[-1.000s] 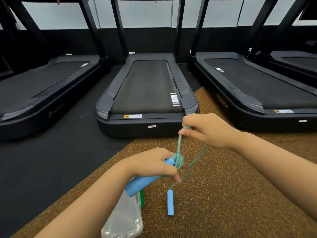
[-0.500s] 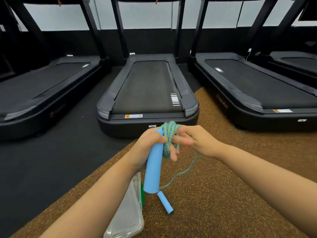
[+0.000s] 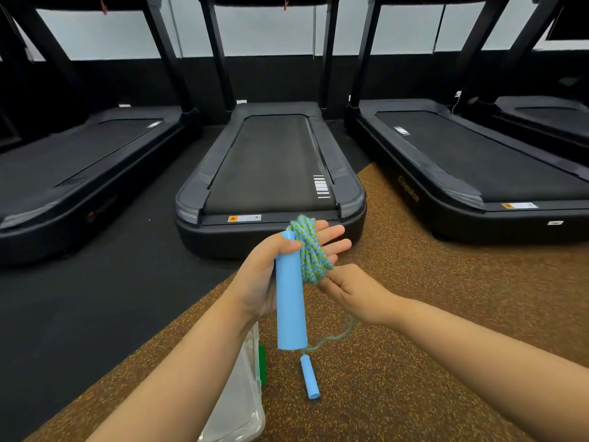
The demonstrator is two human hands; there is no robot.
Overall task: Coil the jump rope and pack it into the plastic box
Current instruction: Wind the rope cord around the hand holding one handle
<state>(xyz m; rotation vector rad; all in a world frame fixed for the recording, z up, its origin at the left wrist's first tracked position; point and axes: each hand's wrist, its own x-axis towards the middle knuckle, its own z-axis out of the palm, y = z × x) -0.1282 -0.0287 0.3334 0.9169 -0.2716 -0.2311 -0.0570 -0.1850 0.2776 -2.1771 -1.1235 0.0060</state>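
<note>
My left hand [image 3: 261,275] holds one blue foam handle [image 3: 290,298] of the jump rope upright, thumb pressing its top, fingers stretched out. Several turns of the green-and-blue braided rope [image 3: 310,253] are wound around those fingers. My right hand [image 3: 353,291] is just right of the coil and pinches the rope below it. From there the loose rope [image 3: 338,336] droops to the second blue handle [image 3: 309,376], which lies on the floor. The clear plastic box [image 3: 242,406] with a green clip sits on the floor under my left forearm, partly hidden.
I am over a brown speckled rubber floor mat [image 3: 446,314]; black flooring lies to the left. Three black treadmills [image 3: 271,161] stand in a row ahead, the middle one's rear end close behind my hands.
My left hand has turned palm up and spread its fingers with more rope wound on them. My right hand dropped from the coil's top to below it. The floor handle slid slightly.
</note>
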